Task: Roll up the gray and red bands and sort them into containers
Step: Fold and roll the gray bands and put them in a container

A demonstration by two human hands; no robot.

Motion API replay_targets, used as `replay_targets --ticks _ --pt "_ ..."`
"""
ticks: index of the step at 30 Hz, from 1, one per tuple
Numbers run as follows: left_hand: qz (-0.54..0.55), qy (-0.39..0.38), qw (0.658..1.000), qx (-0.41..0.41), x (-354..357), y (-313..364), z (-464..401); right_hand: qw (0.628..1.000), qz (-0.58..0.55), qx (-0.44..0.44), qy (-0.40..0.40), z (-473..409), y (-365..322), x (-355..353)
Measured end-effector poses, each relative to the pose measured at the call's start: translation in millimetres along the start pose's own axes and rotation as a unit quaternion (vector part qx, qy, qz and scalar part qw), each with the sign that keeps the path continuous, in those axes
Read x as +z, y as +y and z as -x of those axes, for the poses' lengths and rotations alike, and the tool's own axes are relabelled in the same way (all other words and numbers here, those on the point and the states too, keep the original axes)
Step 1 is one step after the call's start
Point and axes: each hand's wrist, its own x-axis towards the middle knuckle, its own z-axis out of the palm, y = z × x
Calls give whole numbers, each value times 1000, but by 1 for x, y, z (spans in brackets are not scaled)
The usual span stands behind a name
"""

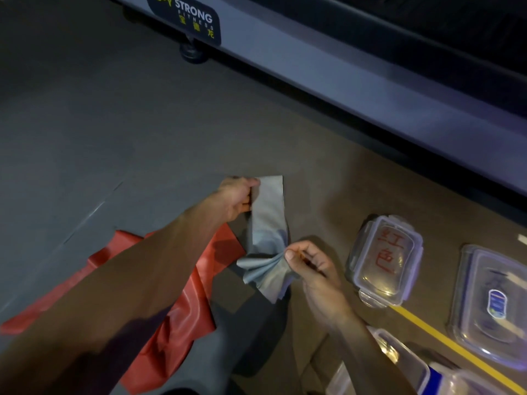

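Stretched between left hand [238,199] and right hand [309,262], both pinching thin gray elastic band [268,220], flattening for rolling.

body: two bare forearms | hands [239,198] bare, no gloves | sleeves: unseen

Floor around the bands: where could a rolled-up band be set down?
Bare gray floor lies left of and beyond the hands, up to the gray treadmill base. On the right, clear plastic lidded containers crowd the yellow line; the crumpled red rubber band covers the near floor.
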Motion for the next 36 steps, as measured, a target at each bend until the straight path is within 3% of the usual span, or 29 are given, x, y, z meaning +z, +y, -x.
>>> replay_targets --ticks 6,10,13,16,19,27,29,31,33,36 --pt "-24 50 998 42 7 -2 -6 1000 -9 3 7 -3 1 0" --pt "-124 106 982 97 6 -10 -18 1000 -28 -3 5 -5 1 0" --pt "-153 108 975 118 6 -14 -15 999 -41 -3 7 -5 1 -3" --pt "-95 69 987 111 5 -14 -13 999 -50 1 4 -4 1 -5" --pt "-77 93 987 103 0 -11 -14 999 -48 -4 7 -5 1 -5" --pt "-168 129 966 147 -13 -17 -4 999 -52 -11 6 -2 1 -7" --pt "-255 160 933 196 -18 -16 4 999 -46 -5 2 -1 0 -7" --pt "-288 140 894 314 -19 -19 14 999 -50 0 2 -1 1 -7" --pt "-338 19 849 406 -15 -23 26 999 -49 -1 6 -2 1 -6" --pt "-499 -139 748 416 -12 -32 27 999 -43 -10 1 0 -1 -6"
